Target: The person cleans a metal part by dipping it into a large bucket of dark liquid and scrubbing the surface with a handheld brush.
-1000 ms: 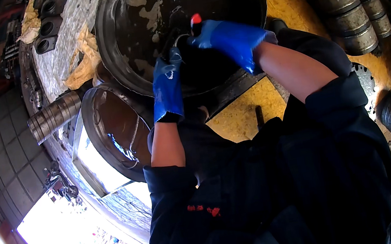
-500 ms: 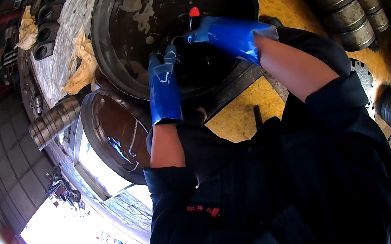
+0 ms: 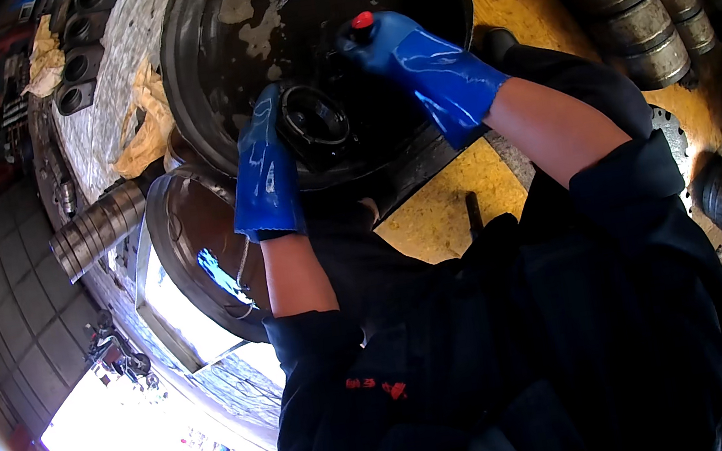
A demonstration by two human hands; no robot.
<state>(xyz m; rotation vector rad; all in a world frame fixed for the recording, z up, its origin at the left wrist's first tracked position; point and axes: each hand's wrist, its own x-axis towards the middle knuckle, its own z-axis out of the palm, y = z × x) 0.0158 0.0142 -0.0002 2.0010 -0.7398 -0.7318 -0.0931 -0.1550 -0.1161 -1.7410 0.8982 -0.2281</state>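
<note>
Head view: black ring-shaped part (image 3: 297, 136), faintly glossy, tilted.

Left hand (image 3: 264, 138), right hand (image 3: 380, 44): glossy blue gloves (image 3: 456, 83). Ring part (image 3: 305, 141): black. Tool (image 3: 363, 20) in right hand: red end. Basin (image 3: 183, 89): blackish, blotched grey inside. Panel (image 3: 442, 209), near: mottled yellow. Sleeves (image 3: 627, 183): near-black navy. Cloth (image 3: 150, 117), far left: tan. Cylinders (image 3: 641, 20), far right: grey-brown, dark-banded.

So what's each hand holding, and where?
Left hand: dark ring-shaped part, by its left side. Right hand: red-tipped handle, just below the tip; other end hidden.
</note>
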